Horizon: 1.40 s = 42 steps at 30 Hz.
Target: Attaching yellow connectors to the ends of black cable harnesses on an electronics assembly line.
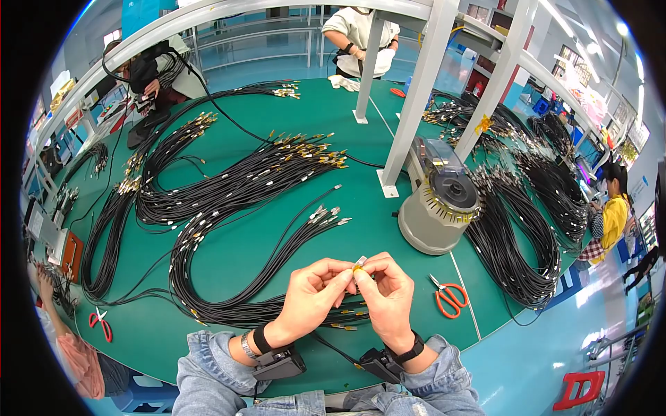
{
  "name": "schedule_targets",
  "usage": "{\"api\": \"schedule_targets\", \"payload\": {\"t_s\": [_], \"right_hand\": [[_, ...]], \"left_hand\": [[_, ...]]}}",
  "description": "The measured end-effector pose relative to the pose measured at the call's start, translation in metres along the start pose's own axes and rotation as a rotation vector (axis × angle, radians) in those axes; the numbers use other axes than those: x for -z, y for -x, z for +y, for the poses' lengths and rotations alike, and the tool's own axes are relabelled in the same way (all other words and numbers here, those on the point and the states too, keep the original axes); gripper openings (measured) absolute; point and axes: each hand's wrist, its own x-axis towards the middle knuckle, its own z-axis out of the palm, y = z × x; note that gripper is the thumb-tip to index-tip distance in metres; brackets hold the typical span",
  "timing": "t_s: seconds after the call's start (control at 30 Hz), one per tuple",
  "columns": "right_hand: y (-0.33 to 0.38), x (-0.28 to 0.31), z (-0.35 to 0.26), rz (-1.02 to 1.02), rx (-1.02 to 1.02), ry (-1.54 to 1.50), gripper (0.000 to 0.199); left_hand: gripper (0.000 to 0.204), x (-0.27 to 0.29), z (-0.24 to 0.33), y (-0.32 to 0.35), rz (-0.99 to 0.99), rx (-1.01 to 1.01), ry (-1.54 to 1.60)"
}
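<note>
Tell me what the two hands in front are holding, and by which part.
The left hand and right hand pinch a small yellow-and-silver piece, apparently by its yellow part; the silver tip sticks out.

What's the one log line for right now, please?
left hand: pinching silver-and-yellow piece | right hand: pinching same piece | green table: orange-handled scissors, black cables, grey machine

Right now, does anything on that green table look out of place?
Only mildly: beyond the left hand, one silvery cable connector strays apart from the clustered connectors of the black cable bundle, looking untidy. I see no spill or obvious damage.
</note>
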Motion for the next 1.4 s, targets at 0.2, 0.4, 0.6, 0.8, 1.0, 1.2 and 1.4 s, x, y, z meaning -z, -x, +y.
{"api": "schedule_targets", "payload": {"t_s": [0.2, 0.4, 0.6, 0.8, 1.0, 1.2, 1.4], "right_hand": [[0.000, 0.002, 0.003, 0.004, -0.024, -0.012, 0.004], [0.002, 0.001, -0.001, 0.009, -0.024, -0.007, 0.004], [0.002, 0.000, -0.003, -0.019, 0.018, 0.075, 0.003], [0.002, 0.001, -0.002, -0.008, -0.025, 0.038, 0.003], [0.002, 0.003, -0.003, 0.007, -0.058, -0.019, 0.003], [0.002, 0.003, -0.003, -0.001, -0.052, -0.015, 0.004], [0.003, 0.002, -0.005, -0.011, -0.077, -0.005, 0.005]], "left_hand": [[0.016, 0.003, -0.002, 0.000, -0.044, -0.002, -0.032], [0.015, 0.001, 0.000, 0.002, -0.053, -0.030, -0.035], [0.014, 0.010, 0.001, -0.002, -0.061, 0.051, 0.155], [0.014, -0.005, 0.010, 0.000, 0.033, -0.011, 0.148], [0.026, -0.001, -0.003, -0.003, 0.100, -0.640, -0.635], [0.031, 0.000, -0.005, -0.007, 0.154, -0.782, -0.752], [0.026, 0.002, -0.006, -0.006, 0.191, -0.768, -0.797]]}}
